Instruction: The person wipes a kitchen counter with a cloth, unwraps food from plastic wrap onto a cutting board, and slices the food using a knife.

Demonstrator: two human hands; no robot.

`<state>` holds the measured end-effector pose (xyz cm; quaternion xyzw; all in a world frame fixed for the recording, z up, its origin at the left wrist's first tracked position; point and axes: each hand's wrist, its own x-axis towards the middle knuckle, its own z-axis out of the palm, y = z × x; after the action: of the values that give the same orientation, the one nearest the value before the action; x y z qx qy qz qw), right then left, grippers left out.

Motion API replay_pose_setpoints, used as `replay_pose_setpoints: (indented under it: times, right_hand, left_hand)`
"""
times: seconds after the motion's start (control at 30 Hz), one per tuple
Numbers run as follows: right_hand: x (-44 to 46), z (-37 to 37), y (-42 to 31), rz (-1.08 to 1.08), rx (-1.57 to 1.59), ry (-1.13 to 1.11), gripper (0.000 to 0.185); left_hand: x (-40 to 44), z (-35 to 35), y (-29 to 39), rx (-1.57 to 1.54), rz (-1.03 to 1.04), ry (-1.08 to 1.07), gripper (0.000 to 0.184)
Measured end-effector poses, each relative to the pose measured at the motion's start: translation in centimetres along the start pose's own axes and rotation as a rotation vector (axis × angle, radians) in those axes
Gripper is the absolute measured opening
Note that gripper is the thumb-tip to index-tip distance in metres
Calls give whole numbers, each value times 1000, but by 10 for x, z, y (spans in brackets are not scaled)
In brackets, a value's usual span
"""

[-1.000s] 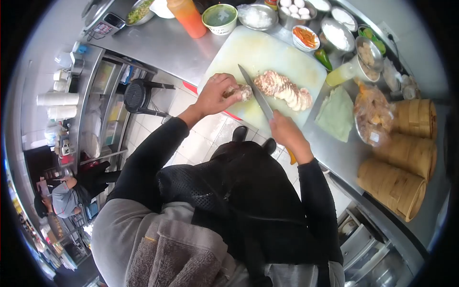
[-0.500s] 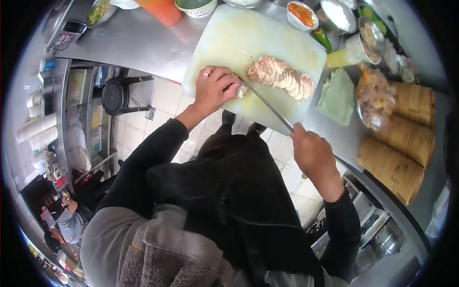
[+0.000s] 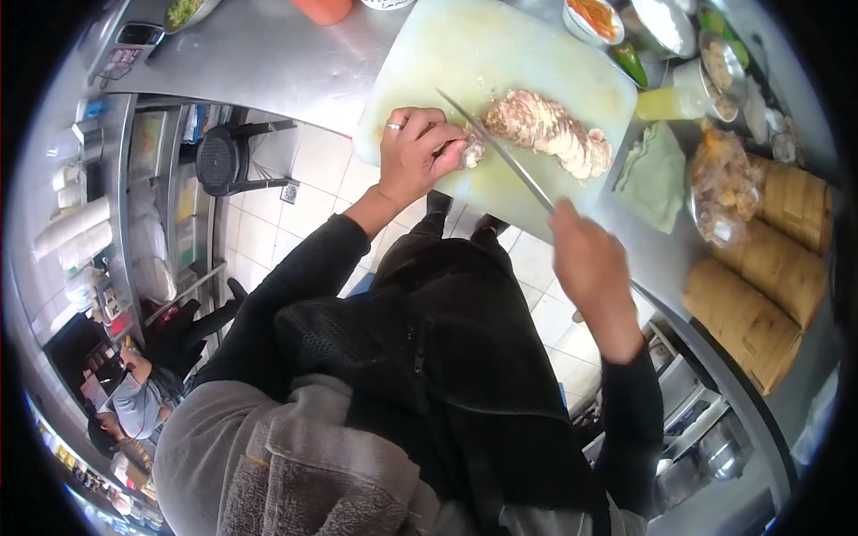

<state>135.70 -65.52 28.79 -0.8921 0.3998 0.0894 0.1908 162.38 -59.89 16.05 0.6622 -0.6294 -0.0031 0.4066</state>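
Note:
My left hand [image 3: 417, 154] is closed over the uncut end of a pale meat roll [image 3: 473, 152], pressing it to the white cutting board [image 3: 429, 54]; most of that piece is hidden under the fingers. In my right hand [image 3: 592, 268] is the handle of a long knife [image 3: 509, 163]. Its blade slants up and left across the board, beside the cut face of the held piece, with its tip beyond my fingertips. To the right of the blade lies a row of overlapping meat slices [image 3: 554, 132].
Right of the board are a green cloth [image 3: 652, 179], a plastic bag of food [image 3: 726, 188] and bamboo steamers [image 3: 746, 313]. Bowls, including one of orange strips [image 3: 594, 18], stand at the back right. A black stool [image 3: 223, 161] is left; another person [image 3: 138, 402] is at lower left.
The knife has lifted and swung, so its tip now reaches past my left fingers. The view has shifted, moving the board slightly up and right in the picture. My left hand still holds the meat.

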Motion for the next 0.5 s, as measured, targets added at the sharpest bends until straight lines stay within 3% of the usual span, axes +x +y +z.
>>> replay_pose_setpoints:
  times: [0.13, 0.23, 0.3, 0.37, 0.4, 0.5]
  right_hand:
    - [-41, -33, -10, 61, -153, -124, 13]
    - [-13, 12, -3, -23, 75, 23, 14]
    - [27, 33, -14, 84, 144, -118, 15]
    - [58, 76, -10, -3, 192, -24, 16]
    - [65, 83, -11, -83, 238, 74, 17]
    - [73, 66, -8, -46, 147, 8, 16]
  left_hand:
    - [-1, 1, 0, -19, -9, 5, 17]
    - [-1, 3, -3, 5, -9, -9, 17]
    - [1, 2, -4, -12, -12, 6, 16]
    - [0, 2, -5, -17, -16, -2, 16]
    - [-1, 1, -5, -28, -15, -11, 15]
    - [-3, 4, -4, -21, -33, 29, 15]
